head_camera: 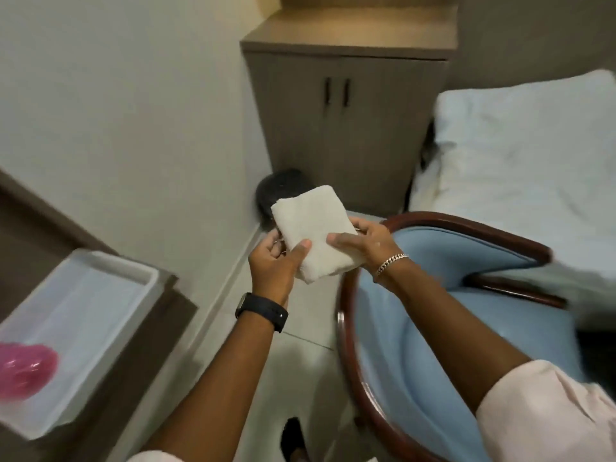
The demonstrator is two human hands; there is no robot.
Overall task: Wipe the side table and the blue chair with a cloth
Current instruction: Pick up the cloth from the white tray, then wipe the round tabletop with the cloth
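A folded white cloth [315, 233] is held in mid-air between both hands, above the floor. My left hand [275, 265] grips its left edge, thumb on top. My right hand [365, 243] holds its right edge, a silver bracelet on the wrist. The blue chair [430, 315], with a dark red wooden frame, stands right below my right arm. The brown side table [150, 315] is at the lower left and carries a white tray [76, 315].
A pink object [25, 371] lies on the tray. A brown cabinet [343, 121] stands against the far wall with a black bin [276, 188] at its foot. A bed with a white pillow [523, 155] is at the right. Pale tiled floor lies between table and chair.
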